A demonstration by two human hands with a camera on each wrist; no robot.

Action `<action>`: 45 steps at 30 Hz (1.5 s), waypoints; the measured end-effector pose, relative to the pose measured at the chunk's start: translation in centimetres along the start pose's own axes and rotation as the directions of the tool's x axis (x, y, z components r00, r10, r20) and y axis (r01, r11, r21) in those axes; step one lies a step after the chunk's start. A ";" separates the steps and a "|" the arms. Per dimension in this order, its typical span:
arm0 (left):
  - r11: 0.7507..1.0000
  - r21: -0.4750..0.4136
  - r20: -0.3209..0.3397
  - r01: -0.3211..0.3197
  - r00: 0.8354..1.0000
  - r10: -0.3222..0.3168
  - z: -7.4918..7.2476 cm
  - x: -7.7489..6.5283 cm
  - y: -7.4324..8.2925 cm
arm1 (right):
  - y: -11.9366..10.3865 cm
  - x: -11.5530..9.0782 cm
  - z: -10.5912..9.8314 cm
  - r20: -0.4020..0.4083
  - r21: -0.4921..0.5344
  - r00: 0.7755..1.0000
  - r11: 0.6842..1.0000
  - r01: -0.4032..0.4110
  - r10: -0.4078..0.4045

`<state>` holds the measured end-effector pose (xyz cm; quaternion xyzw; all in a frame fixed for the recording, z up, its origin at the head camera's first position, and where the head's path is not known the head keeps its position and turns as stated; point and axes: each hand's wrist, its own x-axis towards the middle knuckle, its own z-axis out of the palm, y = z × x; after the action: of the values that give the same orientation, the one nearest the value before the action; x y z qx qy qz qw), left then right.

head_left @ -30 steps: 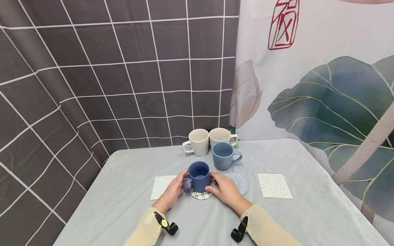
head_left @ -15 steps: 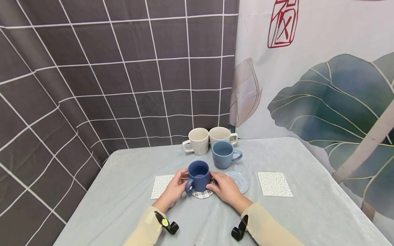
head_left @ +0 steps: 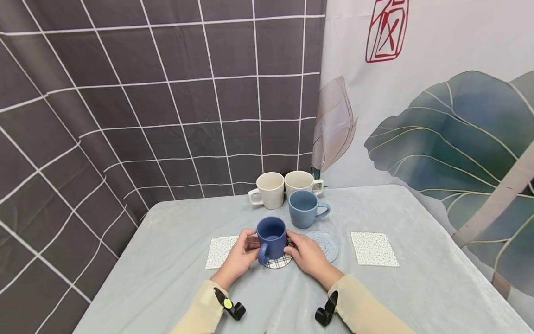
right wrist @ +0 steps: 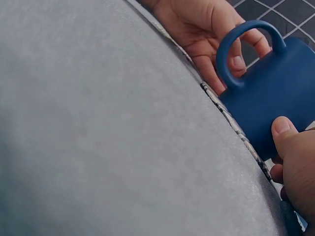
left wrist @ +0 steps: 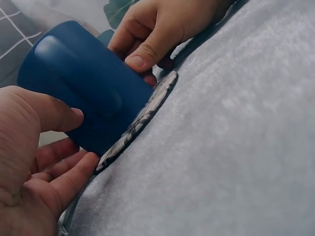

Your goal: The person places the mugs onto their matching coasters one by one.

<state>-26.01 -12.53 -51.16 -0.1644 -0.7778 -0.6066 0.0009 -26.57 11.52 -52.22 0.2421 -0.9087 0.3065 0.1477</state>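
Observation:
A dark blue mug (head_left: 272, 237) stands upright on a round plaid coaster (head_left: 278, 264), its handle facing the front. On the mug's left side, my left hand (head_left: 238, 258) holds it with fingertips low by the base and the thumb close to the wall, as the left wrist view shows. My right hand (head_left: 309, 255) grips the opposite side, thumb toward the front; its other fingers are partly hidden. In the right wrist view the mug's handle (right wrist: 224, 54) sticks out between the two hands. The coaster's edge (left wrist: 142, 120) shows under the mug.
Behind stand a light blue mug (head_left: 303, 211) and two cream mugs (head_left: 271, 192) (head_left: 299, 181). A round light blue coaster (head_left: 327, 246) lies beside my right hand. Square patterned coasters lie at left (head_left: 218, 253) and right (head_left: 374, 249). A grid-patterned curtain (head_left: 179, 106) hangs behind the table.
The dark blue mug has turned on its coaster, so its handle has swung from the left side toward the front. Both hands have stayed at its sides.

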 end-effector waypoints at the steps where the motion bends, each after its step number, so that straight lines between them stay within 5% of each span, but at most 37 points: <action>1: 1.000 0.012 -0.004 -0.010 1.000 0.010 0.0 0.0 -0.1 | 0.0 0.0 0.0 0.007 -0.003 1.000 1.000 0.004 -0.004; 23: 0.998 -0.007 -0.051 -0.057 0.997 0.056 0.1 0.0 -0.4 | 0.2 0.3 0.1 0.078 -0.017 0.997 1.000 0.025 -0.024; 33: 0.997 0.069 0.103 -0.020 0.995 0.013 0.2 0.3 -0.1 | -0.1 0.1 0.2 0.056 0.041 0.995 0.995 -0.089 0.086; 38: 0.986 0.166 0.046 -0.021 0.999 0.014 0.6 0.1 -0.2 | -0.4 0.2 0.3 0.069 0.022 0.994 0.996 -0.088 0.087; 45: 0.983 0.185 -0.007 -0.004 1.000 0.006 0.8 0.2 0.0 | -0.4 0.2 0.1 0.064 0.005 0.996 0.998 -0.069 0.069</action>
<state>-26.06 -11.70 -51.36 -0.1633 -0.8303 -0.5325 0.0207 -26.50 11.09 -51.99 0.2206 -0.9197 0.3067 0.1071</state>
